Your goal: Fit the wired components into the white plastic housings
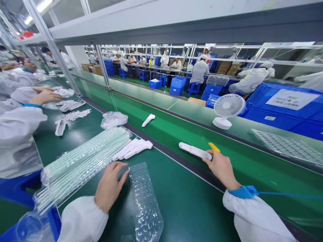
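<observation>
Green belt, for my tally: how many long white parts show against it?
2: one white part lies on the green belt; another is in the right hand, its end covered.

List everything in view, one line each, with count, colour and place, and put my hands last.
Long part: one, white, in the right hand
Yellow piece: one, yellow, just beyond the right hand
Single handle: one, white, on the belt
Handle pile: several, white, beside the rods
Rods: many, pale green, bagged, left
Bubble-wrap pouch: one, clear, between the hands
Crumpled plastic: clear, beyond the rods
Small parts: many, white, far left
Belt: one, green, beyond the table
Table: dark green, nearest
Fan: one, white, across the belt
Clear tray: one, right of the fan
Bins: several, blue, background
Co-workers: many, mostly white-clad, left and background
Wrist strap: one, blue, right wrist
Left hand: one, bare, beside the pouch
Right hand: one, bare, gripping the long part
</observation>
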The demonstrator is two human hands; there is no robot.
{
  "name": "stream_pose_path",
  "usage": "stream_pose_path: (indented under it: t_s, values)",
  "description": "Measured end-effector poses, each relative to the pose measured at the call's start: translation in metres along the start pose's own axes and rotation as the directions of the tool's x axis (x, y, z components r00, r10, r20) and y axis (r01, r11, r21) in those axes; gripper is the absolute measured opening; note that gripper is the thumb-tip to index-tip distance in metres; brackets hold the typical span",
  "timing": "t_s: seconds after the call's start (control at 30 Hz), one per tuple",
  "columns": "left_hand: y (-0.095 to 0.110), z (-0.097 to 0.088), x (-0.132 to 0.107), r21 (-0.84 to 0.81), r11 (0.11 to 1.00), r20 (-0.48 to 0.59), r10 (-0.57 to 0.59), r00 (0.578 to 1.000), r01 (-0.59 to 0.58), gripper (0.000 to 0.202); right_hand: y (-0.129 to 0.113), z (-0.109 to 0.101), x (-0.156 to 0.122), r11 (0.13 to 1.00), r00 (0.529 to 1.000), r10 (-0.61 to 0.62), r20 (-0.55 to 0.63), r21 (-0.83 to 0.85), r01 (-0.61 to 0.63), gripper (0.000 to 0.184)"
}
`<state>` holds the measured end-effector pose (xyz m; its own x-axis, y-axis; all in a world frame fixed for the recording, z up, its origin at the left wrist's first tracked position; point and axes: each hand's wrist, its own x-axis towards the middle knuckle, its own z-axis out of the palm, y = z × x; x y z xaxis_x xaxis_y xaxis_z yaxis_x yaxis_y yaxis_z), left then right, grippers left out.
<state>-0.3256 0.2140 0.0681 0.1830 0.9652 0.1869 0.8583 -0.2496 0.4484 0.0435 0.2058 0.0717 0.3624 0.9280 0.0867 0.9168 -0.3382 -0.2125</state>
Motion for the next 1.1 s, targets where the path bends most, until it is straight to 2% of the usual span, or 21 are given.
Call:
stream_pose_path:
  t_s: [0.07,0.13,0.23,0.3,0.4,0.47,0.57,0.7,0.77,0.83,0.9,1.0,1.1]
  values:
    - [0.003,0.001,0.019,0.022,0.999,-0.013,-0.03,0.999,0.031,0.033,0.008,-0.001,0.01,0.999,1.0,0.009,0.003,-0.035,-0.009,0.019]
    - [0.009,-0.001,0.027,0.035,0.996,0.009,-0.077,0.997,0.076,0.033,0.012,-0.002,0.009,0.998,1.0,0.015,-0.003,-0.053,-0.016,0.021]
    - [0.017,-0.007,0.014,0.014,0.983,0.118,-0.186,0.975,0.186,0.041,0.003,-0.002,-0.009,1.0,0.999,0.008,-0.047,-0.001,-0.008,0.033]
    - [0.02,-0.007,-0.003,-0.047,0.962,0.219,-0.251,0.943,0.268,0.045,-0.016,0.003,-0.03,0.983,0.999,-0.036,-0.025,0.178,0.04,0.032]
    - [0.024,0.0,-0.024,-0.179,0.899,0.36,-0.317,0.877,0.399,0.039,-0.057,0.017,-0.068,0.884,0.967,-0.208,0.145,0.452,0.123,0.016]
    - [0.028,0.008,-0.03,-0.261,0.837,0.422,-0.349,0.837,0.481,0.036,-0.087,0.028,-0.09,0.782,0.922,-0.27,0.277,0.622,0.041,0.015]
    - [0.034,0.018,-0.033,-0.401,0.73,0.46,-0.362,0.811,0.553,0.035,-0.12,0.04,-0.11,0.733,0.906,-0.251,0.34,0.678,-0.052,0.011]
    - [0.041,0.019,-0.036,-0.605,0.543,0.496,-0.316,0.809,0.583,0.039,-0.138,0.046,-0.119,0.688,0.91,-0.242,0.337,0.721,-0.084,0.009]
    - [0.046,0.017,-0.037,-0.672,0.404,0.555,-0.282,0.783,0.621,0.043,-0.139,0.047,-0.123,0.648,0.918,-0.256,0.302,0.758,-0.068,0.01]
    - [0.051,0.014,-0.036,-0.708,0.267,0.597,-0.27,0.756,0.654,0.043,-0.138,0.048,-0.126,0.626,0.934,-0.277,0.226,0.78,-0.003,0.009]
    - [0.055,0.015,-0.035,-0.73,0.195,0.592,-0.296,0.749,0.655,0.037,-0.137,0.049,-0.128,0.641,0.952,-0.289,0.099,0.759,0.116,0.009]
    - [0.058,0.018,-0.034,-0.762,0.221,0.521,-0.351,0.778,0.609,0.03,-0.137,0.046,-0.128,0.669,0.939,-0.32,-0.128,0.672,0.319,0.014]
    - [0.058,0.022,-0.035,-0.79,0.248,0.456,-0.372,0.808,0.56,0.026,-0.142,0.043,-0.127,0.678,0.9,-0.35,-0.26,0.593,0.435,0.018]
